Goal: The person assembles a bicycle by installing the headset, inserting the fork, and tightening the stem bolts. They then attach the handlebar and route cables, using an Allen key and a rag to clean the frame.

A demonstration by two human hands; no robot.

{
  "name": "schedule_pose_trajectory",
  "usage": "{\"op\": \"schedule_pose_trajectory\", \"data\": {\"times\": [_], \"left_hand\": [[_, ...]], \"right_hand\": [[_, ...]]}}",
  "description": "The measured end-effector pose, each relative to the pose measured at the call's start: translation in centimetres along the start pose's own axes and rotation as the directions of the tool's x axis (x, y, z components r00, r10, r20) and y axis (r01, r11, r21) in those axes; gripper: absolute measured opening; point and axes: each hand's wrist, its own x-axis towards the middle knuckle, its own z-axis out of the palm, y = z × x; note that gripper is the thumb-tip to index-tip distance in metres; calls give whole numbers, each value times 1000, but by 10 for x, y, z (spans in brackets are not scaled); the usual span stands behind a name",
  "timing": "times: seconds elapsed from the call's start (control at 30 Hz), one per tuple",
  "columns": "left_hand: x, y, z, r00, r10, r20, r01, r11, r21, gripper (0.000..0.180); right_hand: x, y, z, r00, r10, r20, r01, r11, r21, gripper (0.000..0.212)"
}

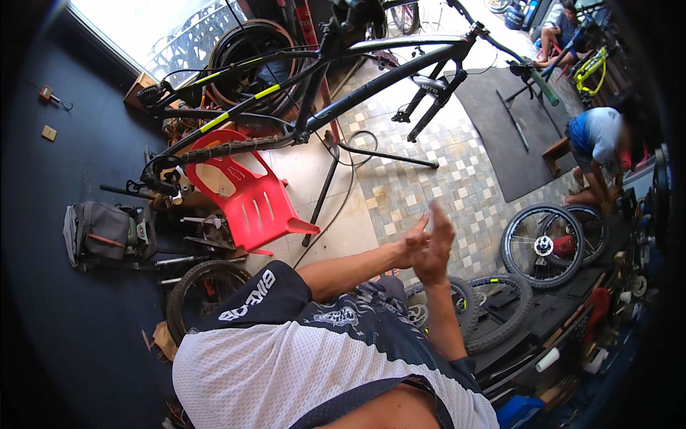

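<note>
In front of my body my two hands meet, palm side to palm side. My right hand point(434, 252) points away from me with its fingers stretched out, the tips smeared by motion. Against it lies my left hand point(411, 243); its fingers are mostly hidden behind the right one. No object shows in either hand. Beyond them a black bicycle frame point(386, 82) with yellow-green marks hangs on a repair stand point(334, 143), with no wheels fitted. A red plastic chair point(261, 207) stands beneath its rear part, to the left of my hands.
Several bicycle wheels point(506, 247) lie at the right, beside a cluttered bench of tools. A person point(600, 136) bends over near them; another person point(561, 32) sits farther back. A dark mat point(493, 121) covers tiled floor. A grey backpack point(107, 232) is by the left wall.
</note>
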Motion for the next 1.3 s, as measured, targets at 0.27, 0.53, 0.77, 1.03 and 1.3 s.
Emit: {"op": "schedule_pose_trajectory", "data": {"times": [0.27, 0.53, 0.77, 1.03, 1.3], "left_hand": [[-177, 42, -31, 931, 358, -69, -341, 921, 188, 73], [-329, 51, 27, 880, 209, 427, -463, 583, 668, 75], [-330, 32, -74, 792, 225, 568, -344, -605, 718, 74], [-336, 74, -231, 916, 399, 32, 254, -640, 726, 78], [-287, 5, -209, 993, -102, 54, -108, -644, 758, 69]], "right_hand": [[-39, -76, 172, 976, 108, -188, -67, 975, 214, 77], [-86, -133, 239, 528, 798, 291, -426, -47, 903, 93], [-130, -223, 236, 578, 587, 567, -209, -566, 798, 103], [-174, -268, 193, 643, 434, 631, -532, -340, 776, 97], [-221, -276, 142, 505, 844, 180, -573, 173, 801, 55]]}}
